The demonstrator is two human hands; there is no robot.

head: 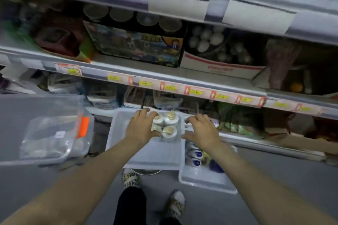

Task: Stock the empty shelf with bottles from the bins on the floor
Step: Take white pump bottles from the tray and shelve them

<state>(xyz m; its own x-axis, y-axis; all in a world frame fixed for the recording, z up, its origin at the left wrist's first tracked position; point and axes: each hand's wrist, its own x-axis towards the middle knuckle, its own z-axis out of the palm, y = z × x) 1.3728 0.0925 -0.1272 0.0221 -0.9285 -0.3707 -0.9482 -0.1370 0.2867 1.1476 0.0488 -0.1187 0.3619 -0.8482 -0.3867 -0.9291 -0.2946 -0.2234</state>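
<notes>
White gold-capped bottles [171, 118] stand in a pale bin [159, 153] under the hands, which are apart. The left hand [140, 128] covers two, grip unclear; the right hand [201, 131] hovers beside them, fingers spread, empty.

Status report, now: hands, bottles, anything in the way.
Left hand down on the gold-capped bottles in the middle bin, grip unclear. Right hand open, fingers spread over that bin's right rim. Nothing blocking the bottles.

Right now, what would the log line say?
left hand: over white bottles in bin, grip unclear | right hand: open, hovering beside
</notes>
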